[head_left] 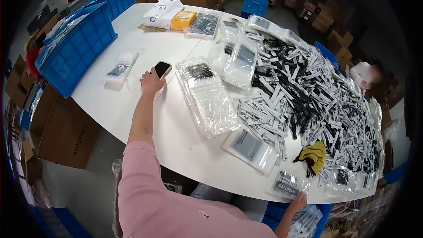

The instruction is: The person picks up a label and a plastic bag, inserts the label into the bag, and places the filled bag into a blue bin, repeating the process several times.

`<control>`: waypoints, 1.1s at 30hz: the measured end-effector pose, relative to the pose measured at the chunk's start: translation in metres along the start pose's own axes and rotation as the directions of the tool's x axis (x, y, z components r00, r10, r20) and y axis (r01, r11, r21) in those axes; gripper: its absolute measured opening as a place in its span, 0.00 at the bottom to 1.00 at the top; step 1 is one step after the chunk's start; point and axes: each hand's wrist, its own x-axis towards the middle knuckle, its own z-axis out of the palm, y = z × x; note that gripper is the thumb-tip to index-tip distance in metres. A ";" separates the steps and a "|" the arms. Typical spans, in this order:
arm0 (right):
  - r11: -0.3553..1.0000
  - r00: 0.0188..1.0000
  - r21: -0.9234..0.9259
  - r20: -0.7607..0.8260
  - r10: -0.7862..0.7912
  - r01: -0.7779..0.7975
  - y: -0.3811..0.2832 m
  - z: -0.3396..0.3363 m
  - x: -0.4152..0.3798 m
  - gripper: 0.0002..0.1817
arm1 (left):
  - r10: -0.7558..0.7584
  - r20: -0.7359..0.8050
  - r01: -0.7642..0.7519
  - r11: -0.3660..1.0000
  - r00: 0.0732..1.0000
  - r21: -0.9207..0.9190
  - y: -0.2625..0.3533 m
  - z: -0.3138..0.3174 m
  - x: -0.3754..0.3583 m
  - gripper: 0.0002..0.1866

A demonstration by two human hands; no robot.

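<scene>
My left hand [151, 81] is stretched out over the white table, fingers round the near edge of a smartphone [162, 68] with a dark screen. At the table's front edge, my right hand [299, 201] pinches the corner of a clear plastic bag [287, 184] with grey and white ABOUTYES printing. Just beyond that bag lies a crumpled yellow and black cloth [315, 155]. A stack of clear bags with a grey panel [250, 145] rests left of it. A larger clear packet [207, 97] lies between my hands, nearer the phone.
A broad heap of black and white ABOUTYES labels [308, 92] covers the right side. Blue crates [79, 48] stand along the left edge. A yellow box [183, 20] and white package [162, 13] sit at the back. Another person [365, 74] is at the far right.
</scene>
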 end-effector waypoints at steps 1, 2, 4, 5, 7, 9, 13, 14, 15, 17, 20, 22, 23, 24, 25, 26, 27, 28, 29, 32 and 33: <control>0.999 1.000 -0.035 -0.003 0.019 -0.019 0.005 -0.003 0.001 0.13 | -0.017 0.042 0.016 1.000 0.999 0.027 0.000 0.002 0.004 0.38; 0.997 0.999 -0.071 -0.007 0.037 -0.038 0.010 -0.007 0.003 0.13 | -0.035 0.084 0.030 0.998 0.996 0.055 0.000 0.004 0.009 0.38; 0.989 1.000 -0.151 0.022 0.008 -0.005 -0.001 -0.004 0.003 0.15 | -0.024 0.086 0.020 0.999 0.996 0.044 0.002 0.007 0.019 0.37; 0.973 1.000 -0.232 -0.003 -0.002 0.001 -0.008 -0.003 0.001 0.16 | -0.011 0.090 0.007 0.999 0.996 0.038 0.003 0.009 0.023 0.37; 0.950 1.000 -0.313 -0.027 -0.015 0.006 -0.012 0.002 0.000 0.17 | 0.006 0.080 -0.009 0.999 0.997 0.033 0.007 0.012 0.030 0.36; 0.910 0.999 -0.413 -0.014 -0.052 0.041 0.000 -0.003 0.003 0.19 | 0.022 0.075 -0.024 0.999 0.997 0.026 0.012 0.013 0.033 0.36; 0.877 0.998 -0.479 -0.016 -0.054 0.040 0.006 -0.006 0.002 0.19 | 0.037 0.071 -0.038 0.999 0.997 0.013 0.015 0.010 0.032 0.40; 0.874 0.997 -0.483 -0.023 -0.073 0.053 0.005 -0.005 0.002 0.19 | 0.043 0.049 -0.043 0.999 0.998 0.001 0.015 0.010 0.032 0.42; 0.872 0.995 -0.485 -0.031 -0.092 0.066 0.003 -0.004 0.002 0.19 | 0.041 0.052 -0.041 0.999 0.998 0.005 0.014 0.012 0.032 0.42; 0.886 0.994 -0.458 -0.036 -0.101 0.073 -0.005 0.001 0.000 0.20 | 0.052 0.035 -0.052 0.999 0.998 -0.005 0.013 0.014 0.032 0.44; 0.891 0.992 -0.442 -0.025 -0.125 0.101 -0.005 -0.001 0.000 0.19 | 0.069 -0.001 -0.069 0.997 0.998 -0.017 0.013 0.013 0.027 0.44; 0.883 0.990 -0.454 -0.004 -0.138 0.121 -0.009 -0.001 -0.001 0.19 | 0.070 -0.005 -0.070 0.998 0.998 -0.012 0.015 0.013 0.023 0.45; 0.880 0.988 -0.457 -0.019 -0.154 0.129 -0.011 0.002 -0.001 0.18 | 0.069 -0.009 -0.069 0.998 0.998 -0.007 0.015 0.013 0.021 0.45; 0.878 0.985 -0.460 -0.032 -0.169 0.136 -0.014 0.003 -0.003 0.18 | 0.066 -0.006 -0.066 0.998 0.998 -0.002 0.014 0.012 0.018 0.45; 0.878 0.986 -0.459 -0.026 -0.166 0.135 -0.013 0.002 -0.003 0.18 | 0.072 -0.013 -0.072 0.997 0.997 -0.011 0.013 0.012 0.014 0.46; 0.876 0.989 -0.467 -0.021 -0.148 0.121 -0.012 0.001 -0.003 0.18 | 0.079 -0.020 -0.079 0.997 0.997 -0.020 0.014 0.012 0.009 0.47; 0.873 0.991 -0.476 -0.017 -0.129 0.106 -0.011 0.001 -0.002 0.18 | 0.077 -0.020 -0.077 0.997 0.997 -0.015 0.016 0.008 0.002 0.47; 0.874 0.992 -0.475 -0.013 -0.126 0.105 -0.011 0.001 -0.003 0.18 | 0.074 -0.013 -0.074 0.997 0.997 -0.004 0.019 0.000 -0.009 0.48; 0.884 0.993 -0.458 -0.023 -0.112 0.089 -0.011 0.001 -0.003 0.17 | 0.070 -0.005 -0.070 0.998 0.998 0.008 0.021 -0.006 -0.020 0.49; 0.876 0.996 -0.477 -0.013 -0.088 0.071 -0.008 -0.001 -0.001 0.17 | 0.092 0.036 -0.092 0.996 0.995 0.011 0.023 -0.015 -0.052 0.52; 0.856 0.997 -0.513 -0.004 -0.079 0.066 -0.007 -0.003 0.000 0.17 | 0.100 0.046 -0.100 0.995 0.994 0.008 0.022 -0.015 -0.063 0.53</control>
